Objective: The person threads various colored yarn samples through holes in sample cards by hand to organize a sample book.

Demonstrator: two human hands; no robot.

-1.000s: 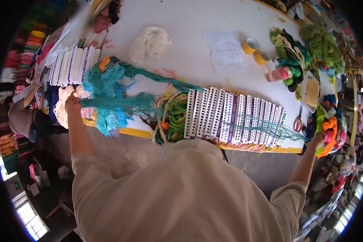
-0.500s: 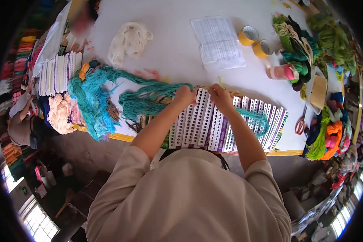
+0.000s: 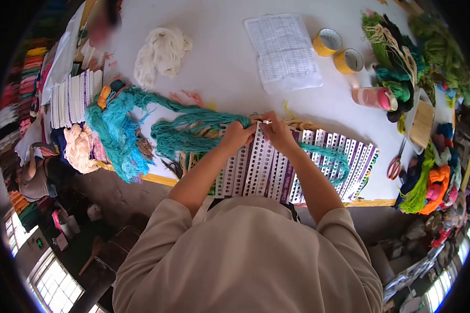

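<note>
I judged the step in hand to be threading or tying a hank of teal-green yarn (image 3: 193, 128) onto the top edge of the white punched cards (image 3: 261, 167) at mid-frame. My left hand (image 3: 237, 134) and right hand (image 3: 278, 133) met at that top edge, almost touching. The left fingers were curled shut around the yarn where the hank narrows. The right fingers were pinched close together on what looked like a small light-coloured bit between the hands, but it was too small for me to name.

From the left hand the yarn ran leftward across the white table (image 3: 230, 62) in loose loops. A thinner tail passed under the right hand and lay over the right half of the cards, toward the scissors (image 3: 394, 166) at the right edge. So the yarn sat inside the left grip and just against the right fingertips.

As I judged it, the next move called for a fine pinch at one hole, with the left hand keeping the strand taut.

In the upper part of the frame lay a printed sheet (image 3: 284, 49) and two yellow tape rolls (image 3: 337, 51).
</note>
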